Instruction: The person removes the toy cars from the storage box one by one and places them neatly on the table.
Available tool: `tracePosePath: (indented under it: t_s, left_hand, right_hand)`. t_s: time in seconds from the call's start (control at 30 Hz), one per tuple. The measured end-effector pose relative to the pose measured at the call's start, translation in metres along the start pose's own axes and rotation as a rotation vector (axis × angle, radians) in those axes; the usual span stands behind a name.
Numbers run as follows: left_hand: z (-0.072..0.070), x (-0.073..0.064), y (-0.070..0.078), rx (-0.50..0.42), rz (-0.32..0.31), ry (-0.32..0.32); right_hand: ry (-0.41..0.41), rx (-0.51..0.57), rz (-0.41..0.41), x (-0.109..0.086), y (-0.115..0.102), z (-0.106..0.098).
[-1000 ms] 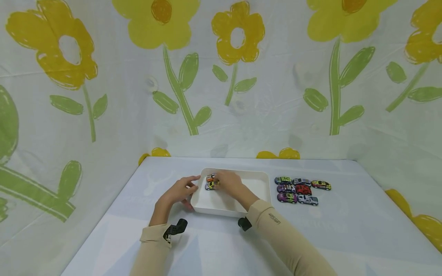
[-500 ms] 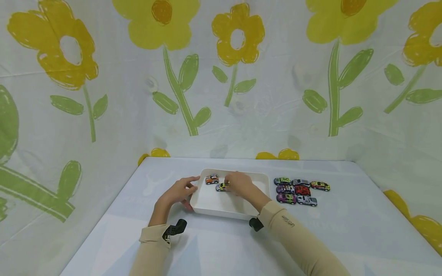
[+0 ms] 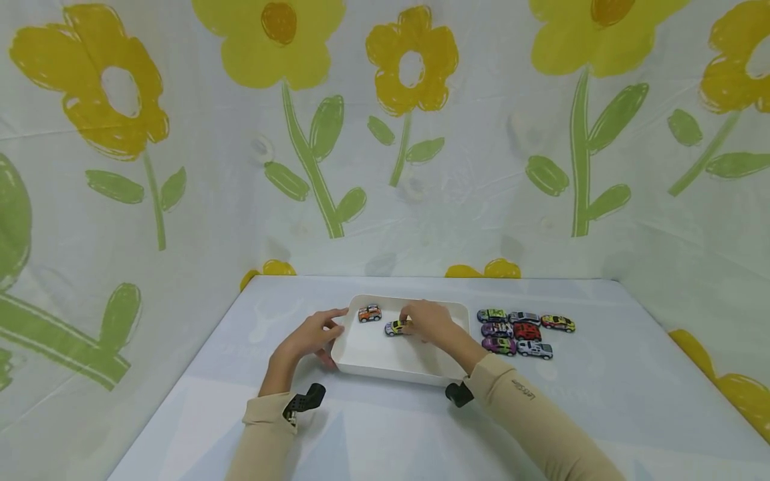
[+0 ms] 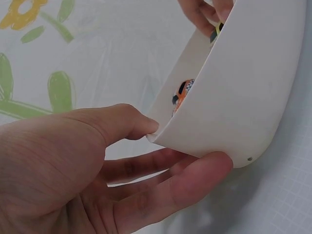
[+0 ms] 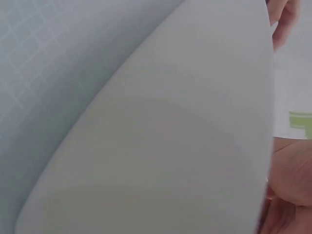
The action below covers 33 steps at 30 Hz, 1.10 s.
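Note:
A white tray (image 3: pixel 373 352) sits on the table with two toy cars inside. My left hand (image 3: pixel 308 334) holds its left end; in the left wrist view the thumb (image 4: pixel 141 124) lies on the rim and the fingers touch the outer wall. Inside the tray, my right hand (image 3: pixel 428 322) pinches a yellow toy car (image 3: pixel 394 328) near the middle, its fingers covering the car's right end. To the left of that, an orange toy car (image 3: pixel 369 313) stands near the tray's back left corner. The tray's wall (image 5: pixel 161 131) hides most of the right hand in the right wrist view.
Right of the tray, several toy cars stand close together in rows, among them a red car (image 3: pixel 527 331), a purple car (image 3: pixel 498 345) and a white car (image 3: pixel 535 349). A flower-printed curtain (image 3: pixel 481 167) hangs behind the table (image 3: pixel 385 434).
My right hand has moved right along the tray with the yellow toy car, away from the orange one. The left hand has stayed at the tray's left end.

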<state>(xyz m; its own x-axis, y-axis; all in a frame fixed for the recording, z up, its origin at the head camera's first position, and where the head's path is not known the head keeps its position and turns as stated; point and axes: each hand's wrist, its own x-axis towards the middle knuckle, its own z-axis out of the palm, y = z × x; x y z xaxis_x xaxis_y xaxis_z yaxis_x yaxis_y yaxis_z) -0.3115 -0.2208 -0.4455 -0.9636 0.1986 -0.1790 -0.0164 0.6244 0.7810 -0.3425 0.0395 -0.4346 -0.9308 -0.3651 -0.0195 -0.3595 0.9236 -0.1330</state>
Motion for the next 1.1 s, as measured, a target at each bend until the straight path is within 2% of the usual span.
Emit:
tracePosePath:
  t_s: [0.2,0.43,0.57,0.73,1.1]
  left_hand:
    - [0.001,-0.001,0.001,0.008,-0.012,0.001]
    - [0.001,-0.002,-0.002,-0.02,0.016,-0.015]
    - [0.001,-0.002,-0.001,-0.017,0.016,-0.016]
    - [0.001,-0.002,0.0,0.007,0.004,-0.001]
    - [0.001,-0.001,0.0,0.007,0.031,-0.001]
  right_hand:
    - [-0.021,0.039,0.022,-0.007,0.009,-0.007]
    - [0.0,0.073,-0.006,-0.019,0.027,-0.026]
    - [0.017,0.081,-0.006,-0.027,0.042,-0.039]
    - [0.001,0.071,0.014,-0.038,0.063,-0.054]
    - [0.035,0.051,0.02,-0.062,0.109,-0.063]
